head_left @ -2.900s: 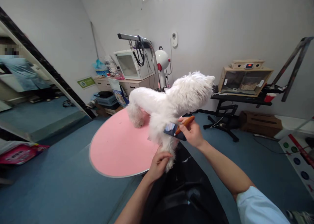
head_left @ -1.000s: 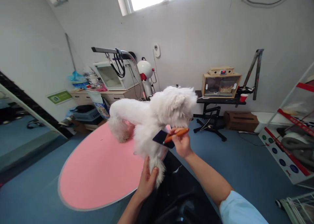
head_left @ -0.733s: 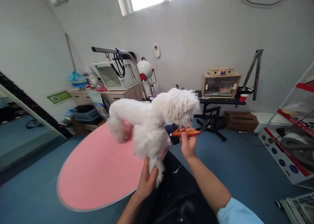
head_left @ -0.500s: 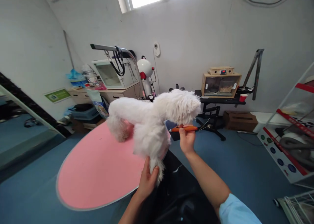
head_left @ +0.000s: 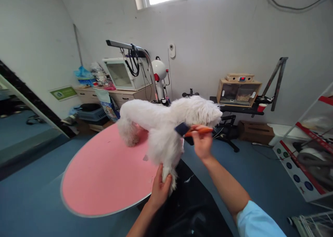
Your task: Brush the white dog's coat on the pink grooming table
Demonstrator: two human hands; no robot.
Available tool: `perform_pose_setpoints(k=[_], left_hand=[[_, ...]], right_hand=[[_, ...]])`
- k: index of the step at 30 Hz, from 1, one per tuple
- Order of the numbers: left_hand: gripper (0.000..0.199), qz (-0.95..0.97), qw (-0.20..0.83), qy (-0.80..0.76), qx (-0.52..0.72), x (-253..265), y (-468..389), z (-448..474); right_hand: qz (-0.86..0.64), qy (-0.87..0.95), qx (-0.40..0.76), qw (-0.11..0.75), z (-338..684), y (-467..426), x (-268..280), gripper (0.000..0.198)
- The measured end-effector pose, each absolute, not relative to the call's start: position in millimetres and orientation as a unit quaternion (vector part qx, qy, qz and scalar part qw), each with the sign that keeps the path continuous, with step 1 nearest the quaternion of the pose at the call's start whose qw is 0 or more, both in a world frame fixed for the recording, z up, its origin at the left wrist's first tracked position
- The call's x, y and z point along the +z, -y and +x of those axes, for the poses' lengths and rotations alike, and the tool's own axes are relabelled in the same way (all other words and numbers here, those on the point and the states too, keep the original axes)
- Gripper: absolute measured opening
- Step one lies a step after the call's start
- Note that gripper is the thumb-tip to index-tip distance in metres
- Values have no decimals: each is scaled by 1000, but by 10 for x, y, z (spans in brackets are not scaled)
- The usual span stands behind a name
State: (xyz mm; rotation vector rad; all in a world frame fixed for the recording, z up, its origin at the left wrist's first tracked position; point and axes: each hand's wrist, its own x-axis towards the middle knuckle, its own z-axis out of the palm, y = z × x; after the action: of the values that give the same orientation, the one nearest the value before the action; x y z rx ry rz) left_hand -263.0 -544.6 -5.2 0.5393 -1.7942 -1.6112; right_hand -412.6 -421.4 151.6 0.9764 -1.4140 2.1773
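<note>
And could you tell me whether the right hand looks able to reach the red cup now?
Probably not: the right hand grips a brush, and the red cup stands farther back on the black table.

This is a pet-grooming room: a fluffy white dog (head_left: pixel 145 113) stands on a pink oval table (head_left: pixel 104 174) before a curved metal arm (head_left: pixel 119 45) hung with black straps (head_left: pixel 133 50).

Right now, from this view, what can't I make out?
In the head view:
1. Bristles of the brush: hidden by its dark back, so contact with the dog is unclear.
2. The dog's eyes: turned away or under fur; I can't tell which.
3. Left hand: some fingers hidden by the hand itself and the front leg.
4. Right hand: blurred.
5. Green sign: writing too small.
6. Mirror: cut off by the left edge.
</note>
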Motion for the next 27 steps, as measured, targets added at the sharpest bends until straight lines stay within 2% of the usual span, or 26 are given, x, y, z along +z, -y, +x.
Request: perform_pose_setpoints(k=[1, 2, 3, 6, 7, 8, 11, 13, 16, 18, 20, 21, 24, 25, 27], left_hand=[[69, 215, 329, 684, -614, -58, 5455, -2634], [69, 222, 330, 682, -614, -58, 5464, -2639], [70, 224, 330, 681, -614, -50, 5474, -2641], [66, 187, 318, 697, -615, 32, 5525, -2632], [63, 157, 306, 712, -612, 76, 5553, -2625], [59, 125, 299, 724, -609, 126, 5586, -2620], [55, 96, 330, 708, -618, 283, 5676, -2656], [58, 148, 322, 628, -693, 382, 5687, -2746], [80, 125, 111, 480, -861, 505, 5591, -2937], [75, 144, 44, 440, -885, 559, 5485, -3034], [62, 190, 103, 452, -866, 584, 5390, -3060], [55, 206, 150, 464, -848, 587, 5356, -3045], [39, 207, 245, 503, -803, 591, 5309, -2927], [35, 201, 259, 512, -794, 599, 5305, -2879], [31, 185, 270, 522, -787, 628, 5303, -2789]], right_hand=[[314, 479, 797, 193, -4123, 4140, 1470, 21], [301, 477, 812, 151, -4094, 4069, 1390, 23], [306, 491, 814, 59, -4040, 4010, 1277, 25], [344, 529, 704, -326, -3786, 3958, 846, 31], [347, 526, 666, -401, -3702, 3981, 715, 33], [342, 523, 647, -437, -3630, 4016, 612, 35], [302, 530, 674, -416, -3510, 4129, 478, 38], [278, 529, 691, -407, -3477, 4173, 474, 41], [245, 496, 714, -430, -3388, 4143, 412, 48], [200, 464, 749, -430, -3263, 4039, 287, 51], [179, 449, 748, -455, -3095, 3879, 129, 54], [188, 450, 719, -495, -3008, 3791, 61, 56], [265, 474, 557, -628, -2836, 3584, 48, 61], [304, 488, 509, -641, -2836, 3555, 136, 58], [399, 532, 472, -579, -2947, 3579, 449, 45]])
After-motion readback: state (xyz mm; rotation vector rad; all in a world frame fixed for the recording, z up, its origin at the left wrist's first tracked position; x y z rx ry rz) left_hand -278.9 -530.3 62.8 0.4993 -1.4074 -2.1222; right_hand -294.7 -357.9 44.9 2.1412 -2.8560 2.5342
